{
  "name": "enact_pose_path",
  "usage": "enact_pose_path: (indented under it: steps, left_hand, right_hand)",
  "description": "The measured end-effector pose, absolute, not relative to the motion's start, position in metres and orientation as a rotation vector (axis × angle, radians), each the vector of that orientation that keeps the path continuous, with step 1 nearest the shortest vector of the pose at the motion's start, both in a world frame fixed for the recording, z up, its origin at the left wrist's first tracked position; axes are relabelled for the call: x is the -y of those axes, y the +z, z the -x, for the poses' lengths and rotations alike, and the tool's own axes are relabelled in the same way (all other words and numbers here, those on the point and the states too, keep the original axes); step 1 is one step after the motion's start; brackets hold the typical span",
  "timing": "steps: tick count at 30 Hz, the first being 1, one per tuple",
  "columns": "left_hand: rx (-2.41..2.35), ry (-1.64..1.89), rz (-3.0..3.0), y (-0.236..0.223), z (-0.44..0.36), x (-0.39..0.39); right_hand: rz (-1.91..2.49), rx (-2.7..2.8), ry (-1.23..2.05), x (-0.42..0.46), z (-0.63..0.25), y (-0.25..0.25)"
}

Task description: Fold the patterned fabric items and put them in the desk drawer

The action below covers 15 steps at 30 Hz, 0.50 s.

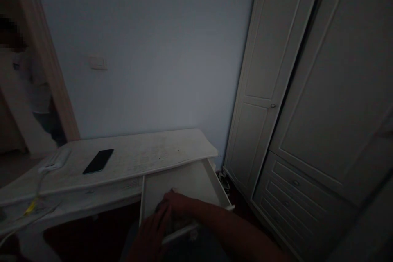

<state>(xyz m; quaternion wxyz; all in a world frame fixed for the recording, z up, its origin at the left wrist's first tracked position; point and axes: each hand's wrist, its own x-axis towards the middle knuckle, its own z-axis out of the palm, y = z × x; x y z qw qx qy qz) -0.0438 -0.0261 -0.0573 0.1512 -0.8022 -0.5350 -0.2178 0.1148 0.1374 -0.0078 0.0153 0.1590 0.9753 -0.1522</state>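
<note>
A white drawer (190, 180) is pulled out from under the right part of the white desk (138, 147). Both of my hands are together over its front part. My right hand (178, 204) reaches in from the right with its fingers curled. My left hand (153, 227) comes up from below over the front edge, its fingers pressed together against the right hand. A small greyish patch shows between them, but the dim light and the fingers hide what it is.
On the desk lie a dark phone (98, 161) and a white power strip (55, 160) with a cable hanging off the front. A white wardrobe (270, 49) stands to the right, near dark items (224, 182) on the floor. Another person (33, 77) stands beyond the doorway at left.
</note>
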Motion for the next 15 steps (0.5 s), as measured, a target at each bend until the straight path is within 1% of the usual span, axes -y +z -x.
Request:
enact_pose_path:
  steps: [2, 5, 9, 12, 15]
  left_hand:
    - [1.527, -0.626, 2.306, -0.061, 0.046, 0.025]
    - [1.53, -0.644, 2.296, -0.067, 0.048, 0.025]
    - [1.565, -0.659, 2.295, -0.063, 0.045, 0.029]
    - [1.544, -0.694, 2.289, -0.056, 0.044, 0.032]
    - [1.508, -0.695, 2.287, -0.053, 0.046, 0.033]
  right_hand:
    - [-0.508, -3.063, -0.352, -0.143, -0.127, -0.002]
    - [-0.636, -3.006, -0.249, -0.147, -0.176, 0.01]
    - [-0.858, -2.809, -0.38, -0.14, -0.23, 0.016]
    - [-0.905, -2.841, -0.354, -0.138, -0.231, 0.012]
    - [-1.047, -2.928, -0.36, -0.145, -0.2, 0.005]
